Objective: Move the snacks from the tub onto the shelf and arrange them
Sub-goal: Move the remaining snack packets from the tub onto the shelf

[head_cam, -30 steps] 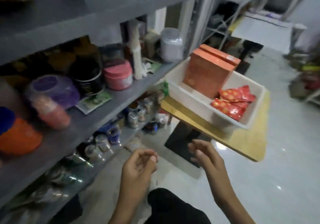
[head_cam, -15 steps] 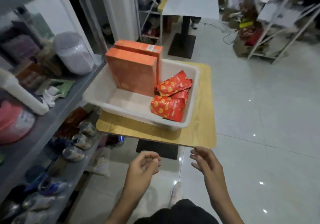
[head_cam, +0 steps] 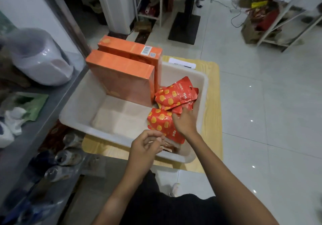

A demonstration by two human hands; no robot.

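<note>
- Where the white tub (head_cam: pixel 78 118) sits on the wooden table (head_cam: pixel 213 113) at the frame's centre, the right hand (head_cam: pixel 185 122) reaches inside, fingers curled onto the red snack packets (head_cam: pixel 161 122) against the tub's right wall.
- One packet lies under that hand; another (head_cam: pixel 176 94) sits just above it.
- The left hand (head_cam: pixel 145 146) hovers over the tub's near rim, fingers loosely curled, holding nothing.
- Two orange boxes (head_cam: pixel 122 78) stand upright in the tub's upper part.
- The grey shelf (head_cam: pixel 52 101) runs along the left edge.

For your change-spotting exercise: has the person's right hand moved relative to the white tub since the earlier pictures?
Yes. The right hand has gone forward over the near rim of the white tub and now rests on the red snack packets.
</note>
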